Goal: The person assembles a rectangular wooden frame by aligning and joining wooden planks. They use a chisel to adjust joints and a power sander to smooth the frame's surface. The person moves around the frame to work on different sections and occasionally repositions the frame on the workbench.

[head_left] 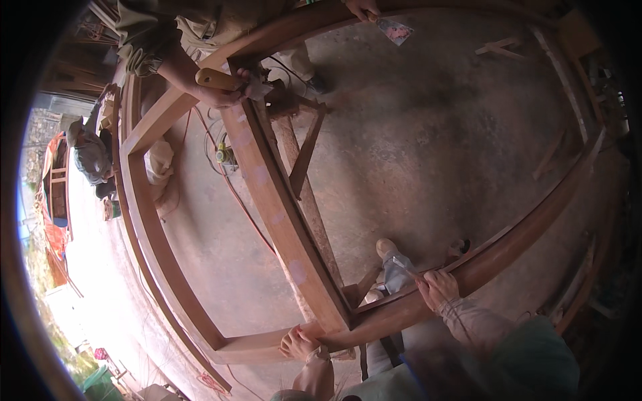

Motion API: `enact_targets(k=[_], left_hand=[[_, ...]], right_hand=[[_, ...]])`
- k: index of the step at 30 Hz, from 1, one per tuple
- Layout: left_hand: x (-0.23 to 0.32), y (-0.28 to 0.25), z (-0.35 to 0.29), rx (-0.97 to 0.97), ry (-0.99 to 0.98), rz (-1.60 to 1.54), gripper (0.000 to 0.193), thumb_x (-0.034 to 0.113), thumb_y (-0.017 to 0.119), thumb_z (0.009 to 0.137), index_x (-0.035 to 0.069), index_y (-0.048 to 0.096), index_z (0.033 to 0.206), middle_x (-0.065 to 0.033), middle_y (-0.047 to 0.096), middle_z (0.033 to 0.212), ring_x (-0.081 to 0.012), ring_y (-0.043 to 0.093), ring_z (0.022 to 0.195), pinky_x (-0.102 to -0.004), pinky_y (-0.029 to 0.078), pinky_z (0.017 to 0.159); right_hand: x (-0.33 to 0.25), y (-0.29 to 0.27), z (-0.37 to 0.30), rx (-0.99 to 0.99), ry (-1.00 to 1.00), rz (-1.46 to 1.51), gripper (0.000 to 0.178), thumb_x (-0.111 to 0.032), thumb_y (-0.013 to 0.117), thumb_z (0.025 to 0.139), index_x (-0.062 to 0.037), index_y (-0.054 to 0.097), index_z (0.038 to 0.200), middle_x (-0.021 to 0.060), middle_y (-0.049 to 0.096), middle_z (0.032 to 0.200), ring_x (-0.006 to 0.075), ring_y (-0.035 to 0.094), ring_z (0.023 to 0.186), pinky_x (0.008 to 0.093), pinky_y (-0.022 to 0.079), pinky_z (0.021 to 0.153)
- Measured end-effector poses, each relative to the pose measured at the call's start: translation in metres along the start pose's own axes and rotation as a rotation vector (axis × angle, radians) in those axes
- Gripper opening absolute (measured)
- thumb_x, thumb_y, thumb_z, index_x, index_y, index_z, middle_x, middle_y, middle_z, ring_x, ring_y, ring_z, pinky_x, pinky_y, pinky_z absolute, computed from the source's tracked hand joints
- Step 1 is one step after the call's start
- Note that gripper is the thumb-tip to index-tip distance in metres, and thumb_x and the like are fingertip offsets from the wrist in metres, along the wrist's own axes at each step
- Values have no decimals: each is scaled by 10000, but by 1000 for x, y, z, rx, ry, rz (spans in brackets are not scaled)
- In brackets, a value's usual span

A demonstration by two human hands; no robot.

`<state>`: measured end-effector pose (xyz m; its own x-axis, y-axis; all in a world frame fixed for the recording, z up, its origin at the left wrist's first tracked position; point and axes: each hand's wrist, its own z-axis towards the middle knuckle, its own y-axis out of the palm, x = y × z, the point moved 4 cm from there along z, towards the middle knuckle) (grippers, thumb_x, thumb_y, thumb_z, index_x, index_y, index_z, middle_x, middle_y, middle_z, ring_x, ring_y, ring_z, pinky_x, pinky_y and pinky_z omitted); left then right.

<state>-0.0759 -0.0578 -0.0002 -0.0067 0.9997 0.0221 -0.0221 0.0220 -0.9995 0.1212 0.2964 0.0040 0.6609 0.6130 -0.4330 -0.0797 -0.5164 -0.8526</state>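
Observation:
A large brown wooden frame (281, 220) spreads before me, its middle bar dotted with pale filler patches. My left hand (299, 343) is closed over the near rail, left of where the middle bar joins it. Further right, my right hand (439, 291) rests on the near rail with fingers bent together. Something thin seems to stick out at its fingertips, too small to name. Across the frame, a co-worker's hand (217, 97) holds a putty knife (217, 79) with a yellow handle at the middle bar's far end. Their other hand (362, 8) holds a broad blade (396, 31) carrying pink filler.
Under the frame, wooden supports (309, 150) stand on the concrete floor (414, 154). A red hose (234, 190) and a greenish power tool (225, 155) lie there too. Another person (91, 150) is at the far left. More timber (582, 281) lies at right.

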Motion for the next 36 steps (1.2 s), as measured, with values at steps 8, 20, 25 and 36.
enact_targets(k=[8, 20, 25, 36], left_hand=[[20, -17, 7, 45, -1, -55, 254, 328, 508, 835, 152, 690, 840, -41, 619, 860, -240, 522, 944, -460, 286, 1001], [12, -11, 1, 46, 41, -63, 262, 329, 493, 860, 161, 693, 874, -54, 618, 891, -259, 513, 973, -497, 253, 1023], [6, -3, -1, 27, 23, -27, 321, 360, 449, 884, 155, 695, 864, -50, 625, 896, -258, 513, 969, -489, 265, 1009], [-7, 7, 0, 53, 98, -2, 300, 347, 452, 885, 166, 689, 849, -56, 619, 859, -254, 507, 924, -441, 284, 977]], right_hand=[[-30, -7, 167, -13, 264, 618, 383, -425, 531, 929, -52, 564, 852, 195, 612, 731, 412, 597, 700, 469, 435, 583], [-72, -38, 203, -160, 56, 412, 413, -457, 541, 906, -55, 550, 815, 206, 631, 757, 429, 602, 724, 487, 454, 606], [75, -30, 41, -119, 315, -129, 355, -424, 487, 922, -88, 573, 847, 151, 659, 903, 358, 586, 932, 467, 398, 851], [103, -39, 8, 350, 654, -158, 331, -375, 448, 942, -73, 540, 842, 150, 641, 826, 352, 594, 820, 462, 404, 801]])
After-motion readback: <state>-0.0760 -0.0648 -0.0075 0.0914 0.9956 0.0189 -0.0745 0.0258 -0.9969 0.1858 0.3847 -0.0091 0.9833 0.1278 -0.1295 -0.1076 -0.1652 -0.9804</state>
